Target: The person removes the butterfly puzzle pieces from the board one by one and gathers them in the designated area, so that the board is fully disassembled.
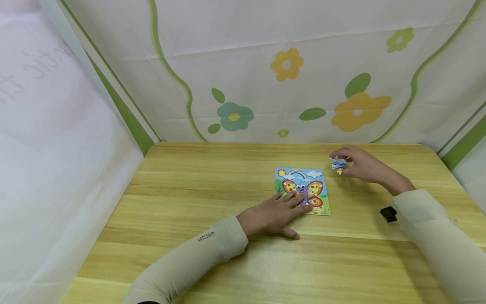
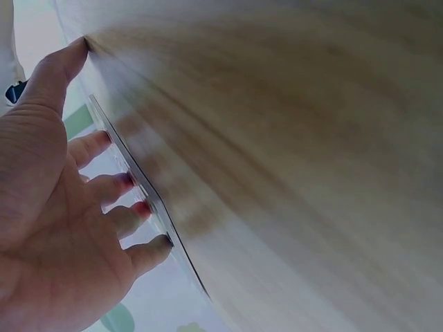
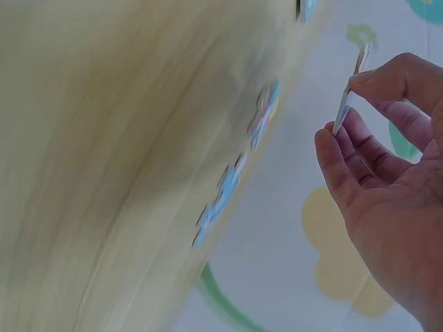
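Note:
A square butterfly jigsaw puzzle lies flat on the wooden table. My left hand rests on its lower left part with spread fingers, covering some of the picture. In the left wrist view, the fingertips touch the thin board while the thumb reaches the tabletop. To the right of the puzzle, my right hand is raised and pinches a thin puzzle piece between thumb and fingers. Loose puzzle pieces lie on the table near it, partly hidden by that hand in the head view.
The wooden table reaches back to a white cloth printed with flowers and leaves. Another white cloth hangs on the left. A small black object shows beside the right sleeve.

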A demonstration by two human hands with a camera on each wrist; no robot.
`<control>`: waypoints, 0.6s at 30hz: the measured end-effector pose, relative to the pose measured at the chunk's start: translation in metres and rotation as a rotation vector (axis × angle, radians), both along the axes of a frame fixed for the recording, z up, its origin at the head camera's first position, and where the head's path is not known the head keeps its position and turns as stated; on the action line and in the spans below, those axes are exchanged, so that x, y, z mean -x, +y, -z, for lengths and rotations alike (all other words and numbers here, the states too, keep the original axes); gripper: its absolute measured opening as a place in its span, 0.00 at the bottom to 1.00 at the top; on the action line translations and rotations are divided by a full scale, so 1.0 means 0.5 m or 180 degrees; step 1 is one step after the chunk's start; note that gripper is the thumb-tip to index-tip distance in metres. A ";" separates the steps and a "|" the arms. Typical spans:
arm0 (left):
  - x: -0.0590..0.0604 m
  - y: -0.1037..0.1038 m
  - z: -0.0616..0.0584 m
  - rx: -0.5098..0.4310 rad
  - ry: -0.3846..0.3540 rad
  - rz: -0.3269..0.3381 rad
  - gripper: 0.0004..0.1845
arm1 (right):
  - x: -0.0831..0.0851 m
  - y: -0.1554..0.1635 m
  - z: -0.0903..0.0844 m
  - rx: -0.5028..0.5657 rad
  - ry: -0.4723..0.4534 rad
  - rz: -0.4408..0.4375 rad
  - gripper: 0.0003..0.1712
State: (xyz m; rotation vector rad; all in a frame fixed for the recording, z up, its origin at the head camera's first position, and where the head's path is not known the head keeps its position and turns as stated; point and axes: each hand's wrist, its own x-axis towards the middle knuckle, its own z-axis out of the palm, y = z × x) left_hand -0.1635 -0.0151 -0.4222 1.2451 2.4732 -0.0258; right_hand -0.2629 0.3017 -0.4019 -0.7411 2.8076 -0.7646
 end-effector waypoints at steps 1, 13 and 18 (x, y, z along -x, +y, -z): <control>0.000 0.000 0.000 -0.0001 0.0000 0.0001 0.47 | 0.001 0.008 -0.001 0.0001 0.0010 0.0028 0.28; 0.000 0.000 0.001 -0.0004 -0.0020 -0.0018 0.47 | 0.013 0.128 0.005 -0.0112 0.0006 0.0318 0.29; 0.000 0.001 0.000 -0.0008 -0.0034 -0.0024 0.47 | 0.023 0.179 0.016 -0.0212 0.0073 0.0390 0.28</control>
